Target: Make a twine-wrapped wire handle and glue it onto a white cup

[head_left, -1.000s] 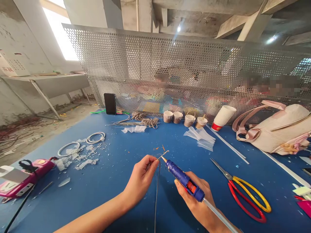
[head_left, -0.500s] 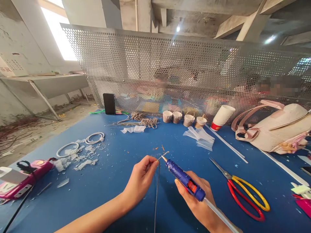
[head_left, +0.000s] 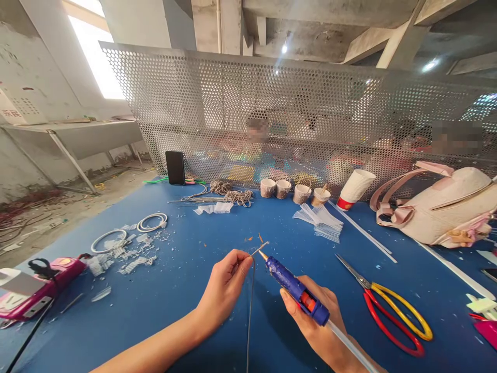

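Between the thumb and forefinger of my left hand [head_left: 229, 280] is pinched a thin grey-brown cord [head_left: 250, 311], whose long end hangs down toward the front edge. A short, thin light-coloured piece [head_left: 261, 247] sticks out past those fingertips; whether it is cord or wire I cannot tell. My right hand [head_left: 314, 324] is wrapped round a blue glue gun [head_left: 289, 280], with a clear glue stick [head_left: 349, 344] coming out of its back. The nozzle points up and left, at or very close to the short piece.
Scissors [head_left: 384, 305] with red and yellow handles lie right. Small cups [head_left: 302, 194], cord bundles [head_left: 238, 197], a phone [head_left: 175, 168] and stacked paper cups [head_left: 357, 187] stand along the perforated screen [head_left: 233, 93]. A power strip [head_left: 58, 280], white rings [head_left: 108, 241] and plastic scraps are left; a bag [head_left: 446, 207] right.
Hardly anything differs. The glue gun has shifted very slightly, its nozzle staying by the short piece, and my left hand keeps its pinch on the cord.
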Demonstrator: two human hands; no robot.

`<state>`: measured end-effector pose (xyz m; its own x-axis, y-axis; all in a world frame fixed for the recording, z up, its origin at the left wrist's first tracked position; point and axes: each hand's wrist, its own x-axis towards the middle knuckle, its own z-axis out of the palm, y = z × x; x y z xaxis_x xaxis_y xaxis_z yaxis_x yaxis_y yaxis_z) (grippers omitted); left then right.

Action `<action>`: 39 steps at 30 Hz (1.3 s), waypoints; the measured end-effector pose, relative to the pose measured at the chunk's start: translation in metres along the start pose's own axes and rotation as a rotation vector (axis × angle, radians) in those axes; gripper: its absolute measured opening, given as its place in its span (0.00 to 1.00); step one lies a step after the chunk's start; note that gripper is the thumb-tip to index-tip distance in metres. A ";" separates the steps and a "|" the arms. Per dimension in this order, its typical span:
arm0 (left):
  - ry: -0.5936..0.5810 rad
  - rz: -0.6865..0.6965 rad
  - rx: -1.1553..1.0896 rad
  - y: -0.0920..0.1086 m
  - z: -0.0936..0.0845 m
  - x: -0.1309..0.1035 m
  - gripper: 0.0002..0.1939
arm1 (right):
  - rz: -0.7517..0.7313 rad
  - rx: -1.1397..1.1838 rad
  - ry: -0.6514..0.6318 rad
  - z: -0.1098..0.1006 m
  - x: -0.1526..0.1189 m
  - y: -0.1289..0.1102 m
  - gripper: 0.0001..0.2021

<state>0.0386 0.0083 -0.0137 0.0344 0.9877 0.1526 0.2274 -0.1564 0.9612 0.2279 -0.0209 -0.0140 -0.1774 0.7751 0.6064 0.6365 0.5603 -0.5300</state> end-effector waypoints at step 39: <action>-0.046 -0.028 -0.044 0.002 -0.003 0.000 0.18 | 0.033 0.011 0.069 0.003 0.001 0.003 0.14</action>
<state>0.0363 0.0080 -0.0115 0.0739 0.9905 0.1161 0.1862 -0.1281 0.9741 0.2273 -0.0175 -0.0161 -0.1043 0.7712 0.6280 0.6328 0.5386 -0.5563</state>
